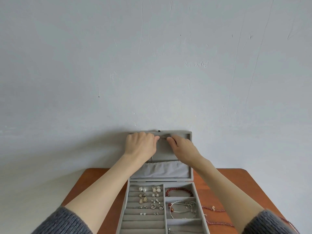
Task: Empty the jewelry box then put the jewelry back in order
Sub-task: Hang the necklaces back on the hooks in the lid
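A grey velvet jewelry box (125, 208) lies open on a brown table (236, 183), its lid (190, 149) standing upright at the far side. My left hand (140, 146) and my right hand (184, 149) are both raised to the top of the lid's inside and pinch a thin chain (163, 137) stretched between their fingertips. Part of the chain hangs down the lid. Several pairs of earrings (152, 198) sit in the ring rolls on the left. A red bead bracelet (179, 190) and silver bangles (183, 209) fill the right compartments.
A grey gathered pocket (160, 169) runs along the lid's lower part. A dark red bead necklace (217, 215) lies on the table to the right of the box. A pale grey wall rises directly behind the table.
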